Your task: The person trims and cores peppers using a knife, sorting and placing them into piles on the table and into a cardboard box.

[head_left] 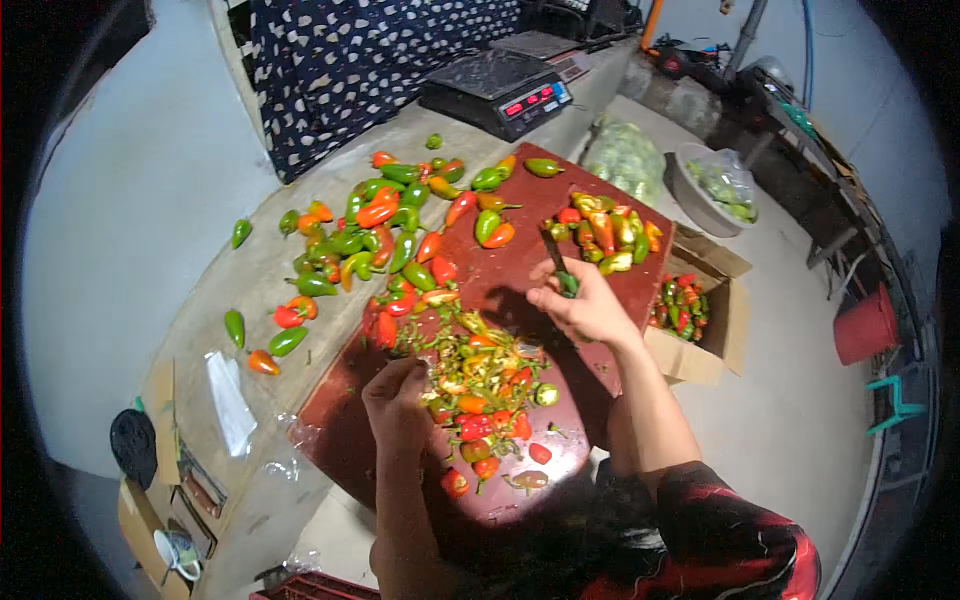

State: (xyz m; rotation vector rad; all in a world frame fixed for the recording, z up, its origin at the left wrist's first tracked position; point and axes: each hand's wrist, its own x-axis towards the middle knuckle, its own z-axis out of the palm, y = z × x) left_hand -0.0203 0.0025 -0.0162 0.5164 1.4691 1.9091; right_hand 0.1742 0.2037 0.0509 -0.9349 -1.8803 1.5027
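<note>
My right hand [590, 308] is wrapped round a small knife [557, 258] with a green handle. Its dark blade points away from me, near a group of cut peppers [602, 228] on the red table [500, 282]. My left hand [397, 398] is closed in a pinch at the left side of a heap of pepper tops, stems and scraps [468, 362]. Whatever its fingertips hold is too small to make out. Several red and orange peppers [474, 428] lie at the near side of the heap.
Many whole green, red and orange peppers [345, 243] cover the concrete ledge and the table's far left. A digital scale [497, 95] stands behind. On the right are a cardboard box [734, 325] of peppers, a tub [690, 190] and a filled plastic bag [625, 158].
</note>
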